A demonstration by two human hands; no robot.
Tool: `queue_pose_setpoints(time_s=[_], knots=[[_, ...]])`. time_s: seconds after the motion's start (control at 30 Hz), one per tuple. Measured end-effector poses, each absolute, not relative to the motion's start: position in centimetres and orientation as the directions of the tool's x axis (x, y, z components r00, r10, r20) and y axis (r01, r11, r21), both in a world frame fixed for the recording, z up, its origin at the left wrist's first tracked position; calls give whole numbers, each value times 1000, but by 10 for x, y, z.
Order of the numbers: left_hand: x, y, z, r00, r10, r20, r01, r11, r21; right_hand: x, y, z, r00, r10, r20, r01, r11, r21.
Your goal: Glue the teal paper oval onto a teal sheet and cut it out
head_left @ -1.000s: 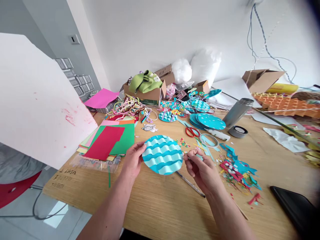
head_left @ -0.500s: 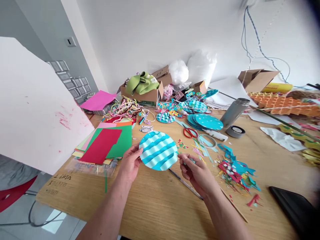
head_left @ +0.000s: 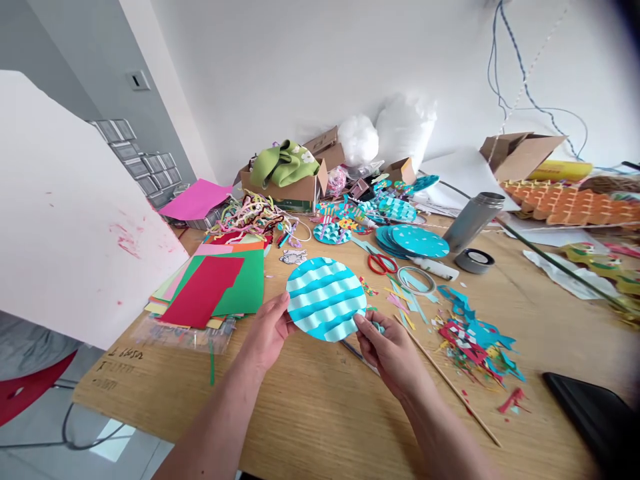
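Observation:
A round blue paper disc [head_left: 326, 300] with wavy pale-blue paper strips across it is held up above the table. My left hand [head_left: 270, 328] pinches its left edge, thumb in front. On the lower right edge, my right hand [head_left: 387, 347] is closed with the thumb on the disc's face. Some small pale-teal bits show by the curled right fingers, too small to name. Under the disc lies a dark pen-like stick [head_left: 361, 357], partly hidden by the right hand. A thin wooden stick [head_left: 450, 383] rests to the right of that hand.
Red-handled scissors [head_left: 383, 263], a tape roll [head_left: 416, 281] and a glue bottle [head_left: 434, 268] lie behind the disc. Stacked blue discs [head_left: 420, 240] sit near a grey flask [head_left: 474, 223]. Coloured paper sheets [head_left: 215, 287] are at left, paper scraps [head_left: 470, 340] at right.
My right hand has come up to the disc and now grips its right edge; before, it was just beside it. The disc has shifted slightly right and turned.

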State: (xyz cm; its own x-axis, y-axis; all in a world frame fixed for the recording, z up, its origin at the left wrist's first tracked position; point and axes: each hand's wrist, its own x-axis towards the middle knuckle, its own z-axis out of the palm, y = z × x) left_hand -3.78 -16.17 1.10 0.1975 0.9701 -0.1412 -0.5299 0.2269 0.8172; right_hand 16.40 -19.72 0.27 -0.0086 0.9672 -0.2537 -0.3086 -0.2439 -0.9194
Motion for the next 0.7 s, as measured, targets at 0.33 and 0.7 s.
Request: queue_pose_setpoints(time_s=[0.33,0.7], knots=[[-30,-170,13,369,920,-130,-347,267,899,163,-195,-1,65,981,-181,-342,-148,-928],[-29,-170,12,330,935,-132,-272,228,935,161,-194,0,70,968,-240,-280,-212,-936]])
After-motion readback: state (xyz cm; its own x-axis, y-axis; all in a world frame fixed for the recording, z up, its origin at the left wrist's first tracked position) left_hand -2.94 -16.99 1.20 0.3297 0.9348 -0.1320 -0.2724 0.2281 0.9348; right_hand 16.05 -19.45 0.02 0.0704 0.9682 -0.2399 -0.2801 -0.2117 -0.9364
